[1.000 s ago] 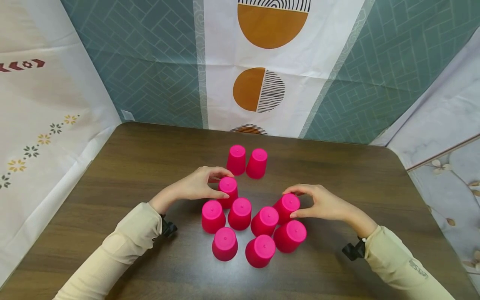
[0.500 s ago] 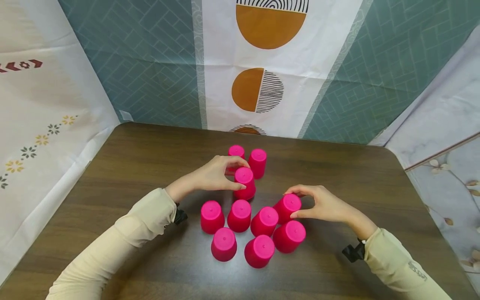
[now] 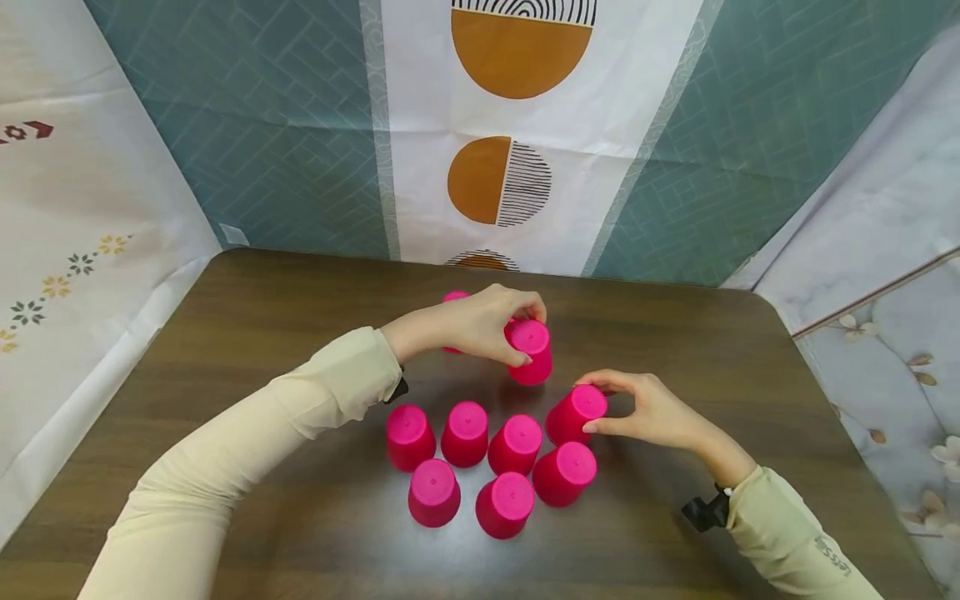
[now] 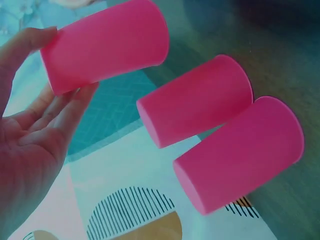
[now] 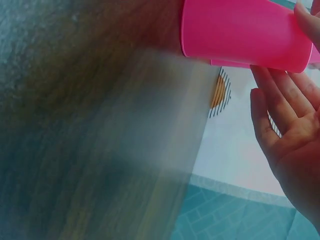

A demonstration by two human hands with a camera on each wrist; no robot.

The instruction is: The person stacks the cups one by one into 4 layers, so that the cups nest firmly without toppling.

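My left hand (image 3: 487,322) grips an upside-down pink plastic cup (image 3: 530,352) between thumb and fingers, right of centre toward the back of the table. In the left wrist view that cup (image 4: 107,47) stands apart from two more upside-down cups, a nearer one (image 4: 240,155) and another (image 4: 197,102). The head view shows only bits of these two behind my left hand. My right hand (image 3: 660,412) holds a pink cup (image 3: 573,417) at the right end of the front cluster, thumb on the near side. The right wrist view has this cup (image 5: 245,32) along the top.
Several upside-down pink cups stand close together in front, among them a left one (image 3: 410,437), a front one (image 3: 506,505) and a right one (image 3: 565,473). The brown wooden table (image 3: 262,333) ends at a patterned cloth backdrop (image 3: 300,167).
My left hand has carried its cup rightward and a little back, away from the front cluster, and now covers most of the two back cups. My right hand keeps its hold, nearly still.
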